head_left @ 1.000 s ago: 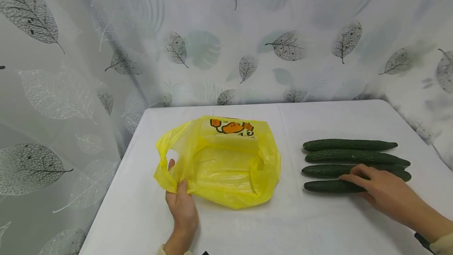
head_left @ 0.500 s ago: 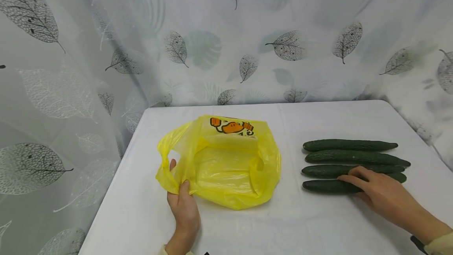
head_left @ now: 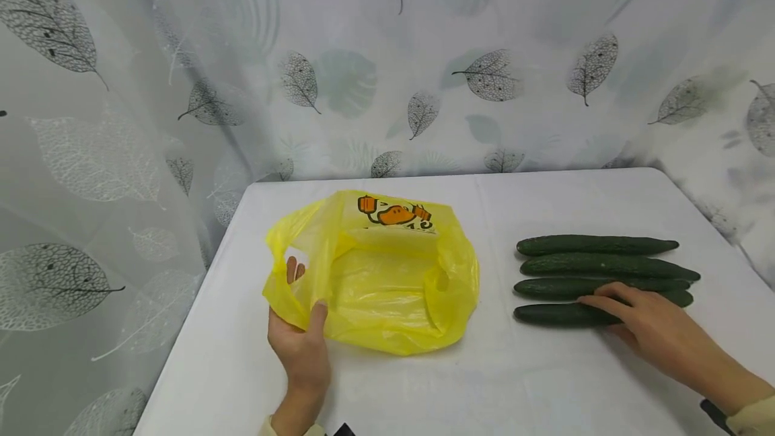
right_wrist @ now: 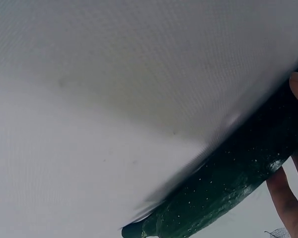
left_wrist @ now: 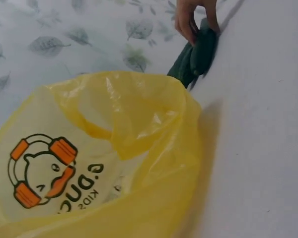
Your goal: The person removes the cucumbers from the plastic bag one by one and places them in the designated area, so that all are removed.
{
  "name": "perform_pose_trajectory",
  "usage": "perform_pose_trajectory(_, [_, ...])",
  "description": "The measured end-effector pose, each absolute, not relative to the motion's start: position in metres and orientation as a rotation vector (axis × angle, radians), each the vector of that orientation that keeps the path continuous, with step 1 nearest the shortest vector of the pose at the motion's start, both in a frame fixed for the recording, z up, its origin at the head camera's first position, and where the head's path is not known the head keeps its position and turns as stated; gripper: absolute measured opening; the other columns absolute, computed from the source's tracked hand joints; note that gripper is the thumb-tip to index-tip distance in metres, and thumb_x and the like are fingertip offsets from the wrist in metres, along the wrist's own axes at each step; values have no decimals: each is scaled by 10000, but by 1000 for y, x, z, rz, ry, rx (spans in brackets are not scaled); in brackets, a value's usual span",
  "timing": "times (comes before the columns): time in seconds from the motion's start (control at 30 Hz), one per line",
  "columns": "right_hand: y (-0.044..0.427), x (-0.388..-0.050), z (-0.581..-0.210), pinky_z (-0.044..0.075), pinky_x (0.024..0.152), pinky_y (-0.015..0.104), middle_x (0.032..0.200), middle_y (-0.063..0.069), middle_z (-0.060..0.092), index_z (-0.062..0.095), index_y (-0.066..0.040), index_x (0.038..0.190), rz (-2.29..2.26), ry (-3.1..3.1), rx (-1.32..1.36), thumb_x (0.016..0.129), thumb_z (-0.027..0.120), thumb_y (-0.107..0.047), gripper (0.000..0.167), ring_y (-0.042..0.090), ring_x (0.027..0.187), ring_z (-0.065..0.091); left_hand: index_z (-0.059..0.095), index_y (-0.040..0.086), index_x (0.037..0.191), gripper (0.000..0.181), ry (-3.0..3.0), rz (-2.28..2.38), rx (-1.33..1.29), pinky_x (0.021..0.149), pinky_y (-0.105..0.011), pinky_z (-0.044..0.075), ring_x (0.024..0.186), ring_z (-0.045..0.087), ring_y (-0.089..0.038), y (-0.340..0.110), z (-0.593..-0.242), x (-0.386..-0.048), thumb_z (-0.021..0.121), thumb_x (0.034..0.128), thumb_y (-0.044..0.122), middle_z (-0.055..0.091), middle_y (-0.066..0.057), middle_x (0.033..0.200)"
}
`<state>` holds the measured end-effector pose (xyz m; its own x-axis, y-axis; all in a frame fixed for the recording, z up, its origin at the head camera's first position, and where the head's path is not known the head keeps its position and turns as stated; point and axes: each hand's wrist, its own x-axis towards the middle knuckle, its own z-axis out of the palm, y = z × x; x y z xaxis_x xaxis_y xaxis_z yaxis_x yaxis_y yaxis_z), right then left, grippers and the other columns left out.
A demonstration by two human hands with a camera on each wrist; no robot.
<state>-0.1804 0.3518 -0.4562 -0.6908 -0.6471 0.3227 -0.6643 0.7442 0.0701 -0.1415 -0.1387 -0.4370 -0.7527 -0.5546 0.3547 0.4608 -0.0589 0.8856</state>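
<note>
A yellow plastic bag [head_left: 387, 291] with a duck print lies on the table, its mouth spread towards me. My left hand [head_left: 301, 358] holds its near left edge, thumb in front; two fingertips show through the handle hole. Several dark green cucumbers [head_left: 596, 245] lie side by side at the right. My right hand [head_left: 656, 332] grips the nearest cucumber [head_left: 547, 315] from above and covers part of it. In the right wrist view, the thumb and fingers [right_wrist: 287, 196] stand on opposite sides of that cucumber [right_wrist: 218, 186]. The left wrist view shows the bag's printed inner side [left_wrist: 139, 208].
A white cloth covers the table [head_left: 424, 395]. Behind it and along the sides hangs a pale curtain [head_left: 424, 52] printed with leaves. The bag stands left of the cucumbers, with a strip of white table [head_left: 496, 221] between them.
My left hand has shifted slightly left, and more of its fingertips shows through the handle hole. My right hand has slid the nearest cucumber a little to the left.
</note>
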Motion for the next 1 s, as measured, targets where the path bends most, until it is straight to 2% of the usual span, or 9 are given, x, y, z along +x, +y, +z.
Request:
perform_pose_trajectory(0.03, [352, -180, -455, 535, 608, 437, 1103, 59, 626, 687, -176, 1239, 78, -2627, 1014, 660, 906, -176, 620, 247, 752, 636, 329, -53, 1526, 755, -1491, -1869, 45, 1118, -267, 353, 1433, 375, -279, -141, -433, -142, 526, 819, -228, 433, -189, 1534])
perform_pose_trajectory(0.07, [352, -181, -453, 536, 616, 444, 1112, 62, 627, 684, -175, 1242, 88, -2630, 1016, 659, 912, -196, 626, 254, 766, 639, 325, -69, 1523, 754, -1450, -1847, -14, 1129, -282, 341, 1438, 360, -302, -143, -429, -143, 528, 817, -235, 411, -220, 1540])
perform_pose_trajectory(0.17, [351, -180, -450, 533, 629, 437, 1133, 36, 627, 680, -185, 1254, 129, -2627, 1015, 884, 730, -506, 492, 232, 788, 640, 308, -111, 1516, 760, -1336, -1783, -157, 1165, -332, 291, 1449, 329, -354, -151, -414, -146, 528, 801, -246, 368, -284, 1544])
perform_pose_trajectory(0.27, [349, -180, -447, 536, 658, 460, 1156, 23, 625, 667, -185, 1277, 169, -2639, 994, 908, 631, -614, 567, 233, 814, 644, 344, -134, 1489, 739, -1260, -1727, -230, 1176, -381, 278, 1430, 361, -379, -157, -399, -150, 541, 784, -232, 387, -310, 1522])
perform_pose_trajectory(0.33, [346, -180, -443, 538, 690, 489, 1172, 32, 627, 658, -180, 1287, 197, -2656, 961, 783, 830, -467, 605, 254, 847, 653, 374, -143, 1469, 725, -1240, -1683, -258, 1174, -415, 285, 1416, 389, -377, -159, -388, -153, 549, 769, -208, 418, -309, 1501])
perform_pose_trajectory(0.43, [340, -182, -434, 517, 734, 544, 1209, 71, 621, 627, -175, 1331, 228, -2681, 903, 691, 899, -352, 718, 323, 911, 649, 416, -168, 1429, 707, -1229, -1588, -313, 1171, -457, 287, 1387, 420, -395, -158, -372, -157, 547, 734, -170, 457, -310, 1470])
perform_pose_trajectory(0.63, [319, -194, -414, 499, 763, 567, 1254, 82, 628, 548, -140, 1431, 382, -2684, 812, 720, 897, -313, 811, 349, 976, 649, 492, -221, 1325, 671, -1247, -1359, -416, 1152, -518, 298, 1342, 458, -428, -148, -337, -168, 556, 676, -63, 510, -328, 1408])
perform_pose_trajectory(0.83, [291, -209, -389, 486, 791, 540, 1254, 39, 624, 422, -163, 1542, 534, -2678, 723, 805, 850, -256, 857, 309, 1094, 611, 495, -224, 1316, 660, -1356, -1191, -501, 1158, -584, 251, 1372, 417, -453, -136, -311, -178, 591, 722, 47, 496, -349, 1408])
perform_pose_trajectory(1.0, [268, -222, -366, 468, 827, 521, 1286, 66, 602, 362, -174, 1574, 608, -2594, 694, 828, 831, -232, 884, 311, 1167, 559, 515, -172, 1335, 608, -1446, -1086, -583, 1142, -592, 285, 1357, 436, -454, -127, -292, -189, 593, 790, 84, 504, -313, 1422])
